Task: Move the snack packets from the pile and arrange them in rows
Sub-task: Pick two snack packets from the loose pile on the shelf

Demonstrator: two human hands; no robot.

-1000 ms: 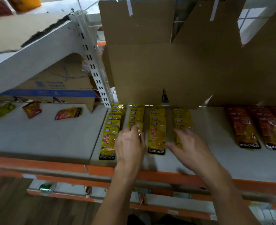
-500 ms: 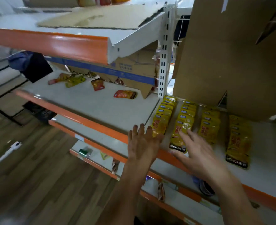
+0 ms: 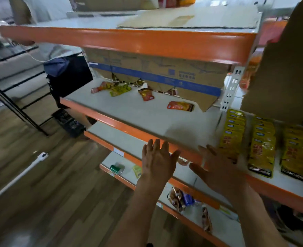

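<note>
Your left hand (image 3: 157,160) and right hand (image 3: 222,168) both hover at the shelf (image 3: 147,118) edge, fingers spread wide, holding nothing. The yellow snack packets (image 3: 262,145) lie in rows at right; loose packets (image 3: 180,106) lie far left. Judged light, soft and slippery: pinch by an edge. The cardboard flaps (image 3: 203,104) overhang, though blur leaves clearance uncertain.

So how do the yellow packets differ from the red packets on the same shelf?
The yellow packets lie in neat overlapping rows at the right end; the red packets lie scattered singly, farther left and back. The yellow ones line up front to back; the red ones point different ways. Both lie flat on the white shelf.
</note>
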